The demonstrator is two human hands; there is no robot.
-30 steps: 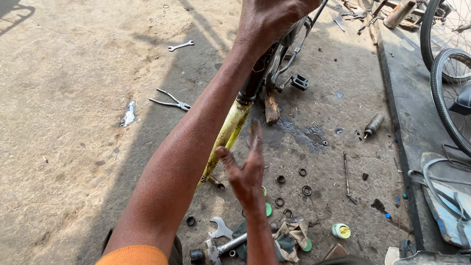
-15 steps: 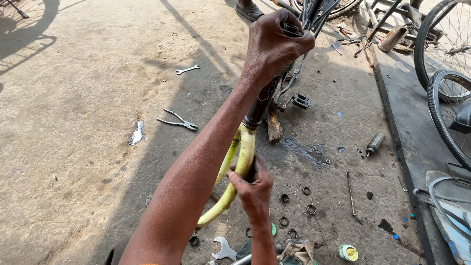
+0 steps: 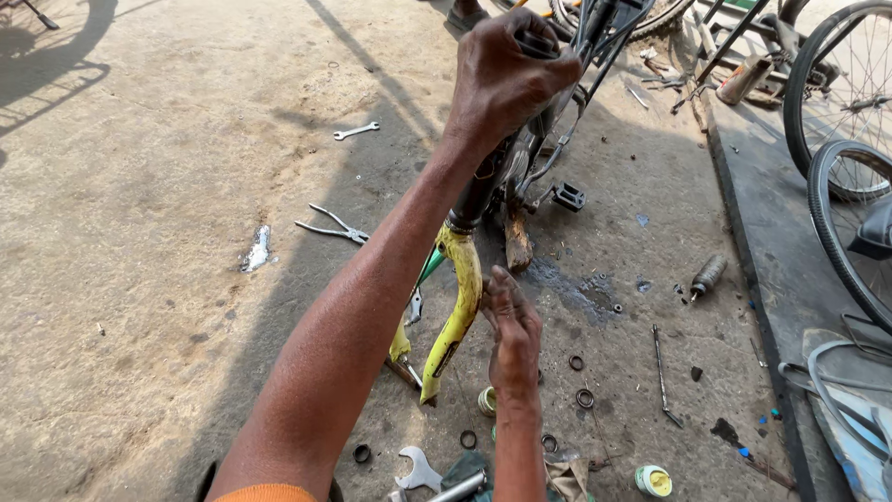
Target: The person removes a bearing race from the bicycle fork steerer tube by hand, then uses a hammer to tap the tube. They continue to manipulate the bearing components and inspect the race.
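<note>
My left hand (image 3: 509,79) is stretched out ahead and shut on the dark top end of a bicycle frame (image 3: 520,163), which stands tilted on the ground. Below it hangs the yellow front fork (image 3: 457,307), its two legs pointing down at the concrete. Close to me, my right hand (image 3: 511,330) rests beside the right fork leg. Its fingers are straight and point up, touching or nearly touching the leg, and it holds nothing. A black pedal (image 3: 569,196) sticks out to the right of the frame.
Pliers (image 3: 330,226) and a small wrench (image 3: 356,131) lie to the left. Several metal rings (image 3: 584,398), a thin rod (image 3: 662,367), a flat spanner (image 3: 418,468), a yellow-lidded tin (image 3: 654,481) and a grey cylinder (image 3: 708,275) are scattered nearby. Bicycle wheels (image 3: 836,112) stand on a raised slab at the right.
My right hand was wrapped around the fork leg half a second ago; now it lies open beside it. The fork has swung to hang more upright. My left hand keeps its grip.
</note>
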